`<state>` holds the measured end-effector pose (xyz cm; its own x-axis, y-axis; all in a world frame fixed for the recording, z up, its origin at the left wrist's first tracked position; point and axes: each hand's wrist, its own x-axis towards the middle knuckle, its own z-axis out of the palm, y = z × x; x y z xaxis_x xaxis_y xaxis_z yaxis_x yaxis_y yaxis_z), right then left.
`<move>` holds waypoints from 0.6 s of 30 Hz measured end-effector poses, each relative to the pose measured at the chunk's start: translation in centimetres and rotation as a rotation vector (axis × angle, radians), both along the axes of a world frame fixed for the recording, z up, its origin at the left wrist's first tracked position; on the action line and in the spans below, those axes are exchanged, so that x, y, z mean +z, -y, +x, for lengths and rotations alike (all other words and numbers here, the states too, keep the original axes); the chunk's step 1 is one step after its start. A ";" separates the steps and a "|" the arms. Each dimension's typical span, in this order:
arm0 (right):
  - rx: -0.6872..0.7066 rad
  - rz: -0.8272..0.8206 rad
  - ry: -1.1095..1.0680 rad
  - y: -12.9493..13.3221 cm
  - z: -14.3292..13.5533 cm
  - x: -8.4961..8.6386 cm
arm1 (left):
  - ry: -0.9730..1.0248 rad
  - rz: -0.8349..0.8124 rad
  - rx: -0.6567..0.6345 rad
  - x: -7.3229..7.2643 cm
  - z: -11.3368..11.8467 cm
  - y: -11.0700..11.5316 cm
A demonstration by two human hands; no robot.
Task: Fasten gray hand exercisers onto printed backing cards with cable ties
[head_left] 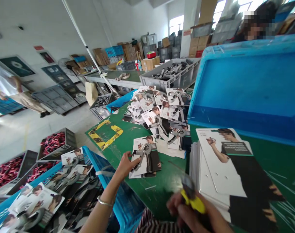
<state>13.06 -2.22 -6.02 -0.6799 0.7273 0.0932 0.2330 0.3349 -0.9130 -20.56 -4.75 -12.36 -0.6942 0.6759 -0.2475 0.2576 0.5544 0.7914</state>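
Note:
My left hand [127,164], with a bracelet on its wrist, grips the left side of a printed card with a grey hand grip exerciser [144,153] on it. The thumb lies over the exerciser, and the card rests on the green table [137,131]. My right hand [186,207], smeared by motion, is closed round yellow-handled cutting pliers [194,199], jaws pointing up. Beside it stands a tall stack of printed cards [210,161] without exercisers. Farther back lies a pile of cards with grey exercisers [159,113] on them.
At lower left, a blue crate [89,155] holds carded exercisers. Grey bins with pink-red parts [52,142] stand beyond it. A large blue bin [249,81] fills the right back. White plastic strips [285,213] litter the table's right side. One person stands far left; another is behind the bin.

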 end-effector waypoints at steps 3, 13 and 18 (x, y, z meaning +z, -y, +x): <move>-0.264 0.089 0.028 -0.3 -6.5 -4.2 | 0.161 0.087 0.039 -0.4 2.3 0.6; -0.150 -0.120 -0.022 2.2 -15.3 -7.7 | 0.338 0.428 0.265 1.6 3.5 7.8; 0.244 -0.341 -0.159 9.4 -22.2 -2.8 | 0.043 0.507 0.373 8.8 -1.0 19.5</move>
